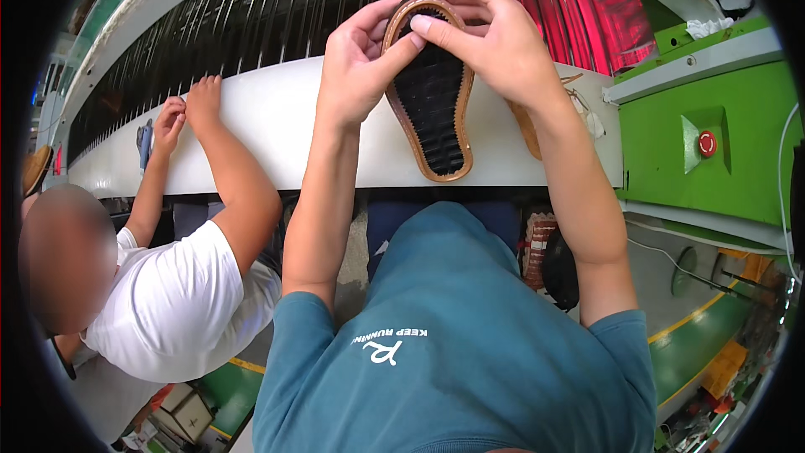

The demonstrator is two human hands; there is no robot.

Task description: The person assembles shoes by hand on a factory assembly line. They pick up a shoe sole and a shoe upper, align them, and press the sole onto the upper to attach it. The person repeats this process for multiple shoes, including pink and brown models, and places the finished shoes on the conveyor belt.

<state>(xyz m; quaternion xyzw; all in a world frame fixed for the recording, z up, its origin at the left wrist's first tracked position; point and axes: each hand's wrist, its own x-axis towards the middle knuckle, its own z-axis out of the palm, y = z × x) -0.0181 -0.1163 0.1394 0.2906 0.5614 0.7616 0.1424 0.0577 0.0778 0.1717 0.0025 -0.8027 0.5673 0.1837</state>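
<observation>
A shoe sole (pixel 429 105) with a black ridged middle and a stitched brown rim rests along the white ledge in front of me, its narrow end toward me. My left hand (pixel 360 54) grips the wide far end from the left, thumb pressed on the black face. From the other side my right hand (pixel 490 38) holds the same end, its thumb beside the left one and its fingers curled over the far edge. A flat brown piece (pixel 526 130) lies partly hidden behind my right forearm.
Metal rollers (pixel 251 13) run beyond the white ledge (pixel 277 117), lit red at right. A green machine housing with a red stop button (pixel 708 144) stands at right. To my left sits a co-worker in a white shirt (pixel 180 310), hands (pixel 204 102) near the rollers; a blue-handled tool (pixel 144 143) lies nearby.
</observation>
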